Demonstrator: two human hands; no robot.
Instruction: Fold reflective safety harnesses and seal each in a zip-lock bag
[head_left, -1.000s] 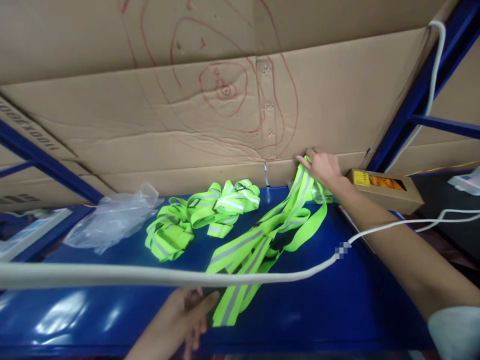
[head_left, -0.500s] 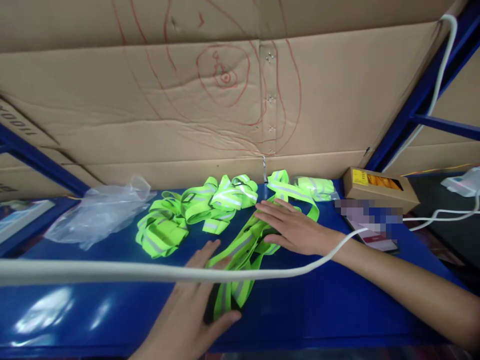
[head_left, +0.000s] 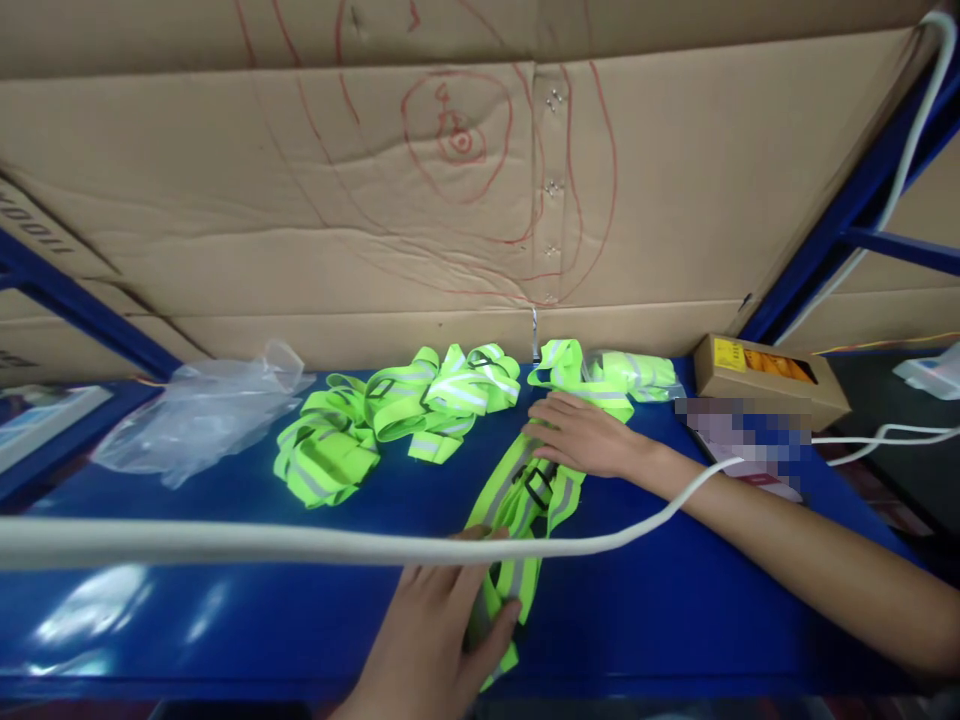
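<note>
A neon-green reflective strap vest lies stretched out on the blue shelf surface. My left hand rests flat on its near end, fingers spread, thumb on the fabric. Flat on the vest's far end lies my right hand, fingers extended and pressing down. Two bundled green reflective vests sit to the left of it, and another folded one lies just behind my right hand.
A crumpled clear plastic bag lies at the left. A brown cardboard box stands at the right. A white cable crosses the foreground. Large cardboard sheets form the back wall, between blue rack posts.
My right hand let go of the raised vest end and laid it down, then pressed flat on it. My left hand slid right along the near end, flattening the vest into a narrower strip.
</note>
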